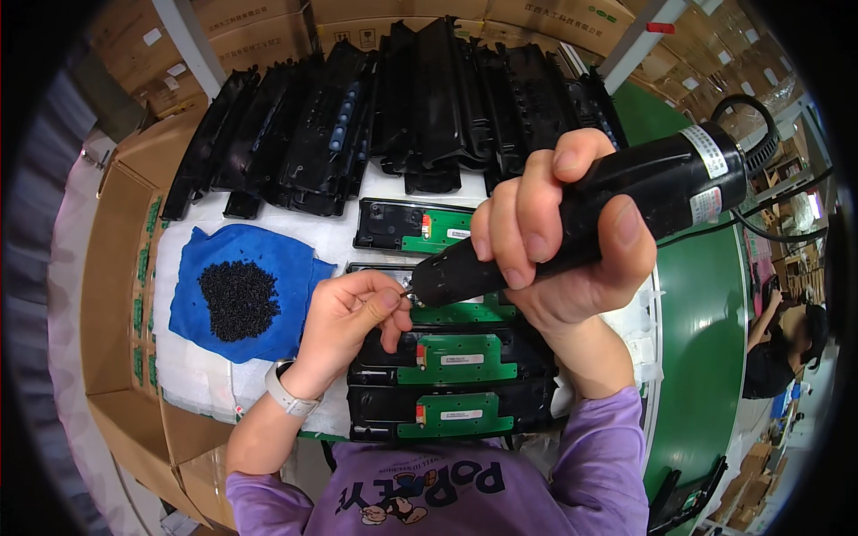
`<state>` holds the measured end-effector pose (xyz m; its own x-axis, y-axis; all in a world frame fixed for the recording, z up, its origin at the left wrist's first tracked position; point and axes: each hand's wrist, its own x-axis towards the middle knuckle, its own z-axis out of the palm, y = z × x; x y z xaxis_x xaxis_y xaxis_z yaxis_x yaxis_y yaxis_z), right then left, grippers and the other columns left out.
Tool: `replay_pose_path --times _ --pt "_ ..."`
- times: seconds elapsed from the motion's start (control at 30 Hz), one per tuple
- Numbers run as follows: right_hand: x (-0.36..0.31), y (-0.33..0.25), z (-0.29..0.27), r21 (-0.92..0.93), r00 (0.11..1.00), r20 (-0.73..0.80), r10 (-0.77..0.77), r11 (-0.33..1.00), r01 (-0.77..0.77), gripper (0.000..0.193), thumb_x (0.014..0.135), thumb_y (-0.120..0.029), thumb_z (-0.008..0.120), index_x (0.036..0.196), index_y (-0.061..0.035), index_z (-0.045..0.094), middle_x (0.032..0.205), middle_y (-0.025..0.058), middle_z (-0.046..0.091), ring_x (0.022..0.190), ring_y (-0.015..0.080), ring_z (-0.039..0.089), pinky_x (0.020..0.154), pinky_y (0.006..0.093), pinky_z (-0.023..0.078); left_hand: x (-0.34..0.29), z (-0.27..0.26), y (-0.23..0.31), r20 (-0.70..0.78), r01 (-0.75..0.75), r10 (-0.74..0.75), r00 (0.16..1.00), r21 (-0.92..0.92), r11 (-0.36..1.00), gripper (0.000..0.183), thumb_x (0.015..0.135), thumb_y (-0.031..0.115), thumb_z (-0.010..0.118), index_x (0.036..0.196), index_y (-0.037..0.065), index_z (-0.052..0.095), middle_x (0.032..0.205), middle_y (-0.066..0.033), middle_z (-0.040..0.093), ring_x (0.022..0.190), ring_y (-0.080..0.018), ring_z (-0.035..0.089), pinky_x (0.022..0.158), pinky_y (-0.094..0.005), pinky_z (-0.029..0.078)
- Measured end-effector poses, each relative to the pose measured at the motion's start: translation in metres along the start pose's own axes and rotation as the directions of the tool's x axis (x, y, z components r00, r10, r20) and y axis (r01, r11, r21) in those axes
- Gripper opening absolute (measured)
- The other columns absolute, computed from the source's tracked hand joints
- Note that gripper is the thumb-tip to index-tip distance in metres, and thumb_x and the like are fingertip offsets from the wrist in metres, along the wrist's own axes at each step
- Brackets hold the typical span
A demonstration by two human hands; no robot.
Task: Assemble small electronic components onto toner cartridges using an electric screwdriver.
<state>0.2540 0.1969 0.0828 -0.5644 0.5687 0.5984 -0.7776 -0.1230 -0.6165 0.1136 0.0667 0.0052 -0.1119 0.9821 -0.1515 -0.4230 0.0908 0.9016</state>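
My right hand (563, 232) is wrapped round a black electric screwdriver (608, 205), which lies tilted with its nose toward the left. At that nose, the fingers of my left hand (353, 317) pinch together by the bit tip; whatever small piece they hold is too small to make out. Below both hands, black plastic housings with green circuit boards (456, 357) lie in a column, partly covered by my hands and the tool. To the left, a heap of small black screws (239, 300) rests on a blue cloth (192, 268).
Several black plastic casings (326, 125) stand in a row at the back. A cardboard box (116, 295) with green boards sits at the left. On the right runs a green table surface (693, 330); a cable (786, 237) trails there, and another person (782, 348) is beyond.
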Motion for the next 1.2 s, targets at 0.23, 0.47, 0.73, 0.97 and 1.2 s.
replay_pose_path --times 0.23,0.47,0.73,0.97,1.2 --pt "0.004 -0.002 0.006 0.09 0.989 -0.124 0.075 0.994 -0.064 0.024 0.082 -0.018 0.049 0.096 -0.0003 0.043 0.053 0.0082 0.045 0.036 0.0144 0.04 0.04 0.028 0.037 -0.003 0.002 -0.003 0.06 0.033 -0.038 0.997 0.088 0.996 0.011 0.087 0.004 0.051 0.085 -0.005 0.057 0.07 -0.0096 0.06 0.05 -0.0102 0.054 0.048 -0.0194 0.043" --pt "0.006 -0.005 -0.001 0.104 0.95 -0.241 0.197 0.979 -0.176 0.025 0.083 -0.026 0.047 0.092 -0.0029 0.046 0.054 0.005 0.046 0.039 0.015 0.043 0.044 0.0318 0.039 -0.004 0.003 0.003 0.156 0.061 -0.083 0.984 0.14 0.988 0.008 0.086 0.002 0.052 0.084 -0.005 0.056 0.071 -0.0083 0.06 0.053 -0.0093 0.055 0.05 -0.0185 0.044" --pt "0.012 -0.018 -0.025 0.1 0.97 -0.121 0.212 0.974 -0.201 0.032 0.087 -0.034 0.044 0.098 -0.0048 0.049 0.059 0.0017 0.045 0.04 0.0118 0.04 0.047 0.0297 0.04 0.005 0.0 -0.003 -0.143 -0.099 0.096 0.985 -0.012 0.995 0.025 0.093 0.018 0.041 0.095 -0.004 0.053 0.085 -0.0131 0.06 0.069 -0.0109 0.057 0.059 -0.02 0.043" --pt "0.022 -0.015 -0.073 -0.532 0.99 -0.134 0.039 0.84 -0.105 0.023 0.077 -0.016 0.055 0.09 0.0019 0.047 0.05 0.0065 0.042 0.035 0.0141 0.038 0.037 0.0266 0.034 0.007 0.001 0.008 -0.2 -0.145 0.105 0.974 -0.197 0.97 0.02 0.091 0.007 0.031 0.102 -0.002 0.045 0.117 -0.0261 0.049 0.11 -0.0282 0.052 0.086 -0.0292 0.044" --pt "0.024 -0.009 -0.075 -0.605 0.984 -0.169 0.055 0.783 -0.148 0.025 0.074 -0.017 0.058 0.085 0.0035 0.047 0.049 0.0068 0.043 0.035 0.0146 0.04 0.036 0.0259 0.034 0.01 0.001 0.01 -0.261 -0.104 0.064 0.963 -0.145 0.984 0.016 0.094 0.012 0.035 0.1 0.0 0.044 0.105 -0.0233 0.057 0.094 -0.0226 0.061 0.077 -0.0264 0.049"
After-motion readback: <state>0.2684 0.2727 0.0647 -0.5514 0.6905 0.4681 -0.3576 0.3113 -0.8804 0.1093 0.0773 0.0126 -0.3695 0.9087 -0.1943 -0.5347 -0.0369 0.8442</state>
